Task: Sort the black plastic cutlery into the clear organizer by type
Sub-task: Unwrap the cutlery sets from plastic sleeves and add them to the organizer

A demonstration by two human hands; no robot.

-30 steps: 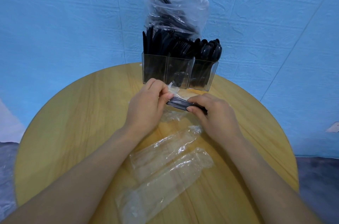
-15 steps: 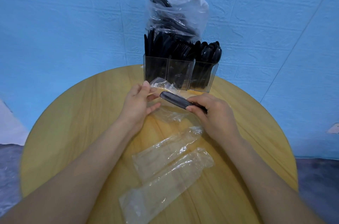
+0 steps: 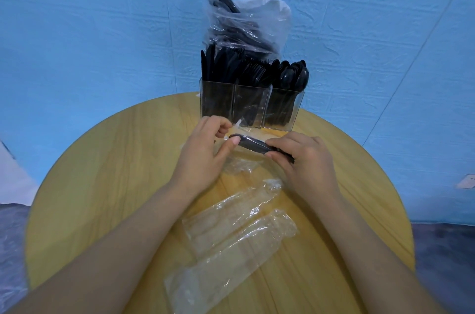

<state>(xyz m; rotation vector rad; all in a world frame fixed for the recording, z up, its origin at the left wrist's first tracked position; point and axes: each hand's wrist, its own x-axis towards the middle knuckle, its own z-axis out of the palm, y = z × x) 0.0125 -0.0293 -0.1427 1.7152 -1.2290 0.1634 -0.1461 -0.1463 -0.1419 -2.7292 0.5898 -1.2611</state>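
A bundle of black cutlery is held just above the round wooden table, in front of the clear organizer. The right hand grips its near end, fingers curled round it. The left hand pinches a clear wrapper at the bundle's far end, thumb touching the cutlery. The organizer's three compartments hold knives on the left, forks in the middle, spoons on the right. Behind it stands a plastic bag with more cutlery. Two empty wrappers lie between the forearms.
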